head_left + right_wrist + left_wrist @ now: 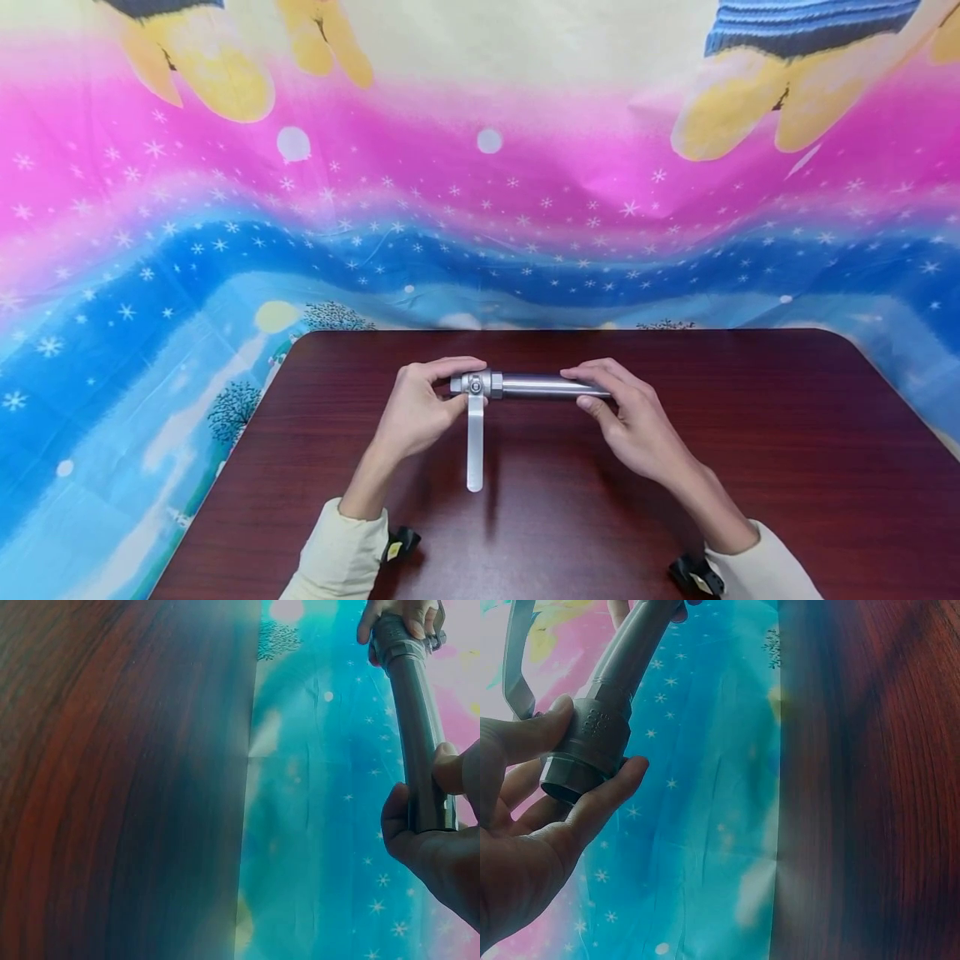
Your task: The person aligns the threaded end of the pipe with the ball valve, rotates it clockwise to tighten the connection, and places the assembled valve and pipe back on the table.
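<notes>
A metal ball valve [483, 383] is joined to a shiny steel pipe [536, 385], the two held level above the table. My left hand [420, 408] grips the valve body between thumb and fingers; in the left wrist view its open hex end [566, 778] faces the palm. The flat lever handle [475, 446] points toward me in the head view. At the pipe's far right end, my right hand [637, 421] pinches it with the thumb on the near side and fingers on the far side. The right wrist view shows the pipe [415, 735] running up to the valve [394, 637].
Below lies a dark red-brown wooden table [585, 533] with rounded back corners. A colourful printed cloth [450, 200] with snowflakes hangs behind it and down the left side. Black wrist straps [401, 543] sit at both cream sleeves [337, 550].
</notes>
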The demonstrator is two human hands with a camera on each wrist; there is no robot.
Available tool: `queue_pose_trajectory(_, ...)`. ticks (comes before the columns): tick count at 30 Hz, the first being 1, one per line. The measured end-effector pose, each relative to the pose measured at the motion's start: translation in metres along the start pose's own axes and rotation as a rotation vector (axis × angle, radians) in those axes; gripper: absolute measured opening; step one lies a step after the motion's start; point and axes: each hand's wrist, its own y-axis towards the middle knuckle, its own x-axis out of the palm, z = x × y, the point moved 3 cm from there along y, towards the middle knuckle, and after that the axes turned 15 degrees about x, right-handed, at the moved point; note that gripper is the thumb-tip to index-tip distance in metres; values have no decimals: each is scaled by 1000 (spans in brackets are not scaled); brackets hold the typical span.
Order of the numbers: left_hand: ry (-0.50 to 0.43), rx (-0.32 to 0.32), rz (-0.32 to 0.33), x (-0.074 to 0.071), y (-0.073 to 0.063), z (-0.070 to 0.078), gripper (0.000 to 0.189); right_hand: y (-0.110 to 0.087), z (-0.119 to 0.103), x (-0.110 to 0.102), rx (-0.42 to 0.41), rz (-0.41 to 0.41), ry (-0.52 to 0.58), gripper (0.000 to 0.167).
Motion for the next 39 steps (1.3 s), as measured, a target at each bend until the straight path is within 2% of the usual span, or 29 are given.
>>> queue_pose_trajectory(7, -4, -7, 4, 1, 0, 0, 46, 0, 0, -1, -6, 5, -7, 48)
queue_pose_trajectory(20, 10, -18, -15, 3, -3, -4, 44, 0, 2, -5, -14, -34, -38, 46)
queue_pose_trajectory(31, 48, -22, -48, 8, -2, -11, 44, -1, 14, -6, 73, -114, -40, 42)
queue_pose_trajectory(39, 64, -35, -68, 9, -2, -17, 44, 1, 17, -5, 90, -152, -19, 39)
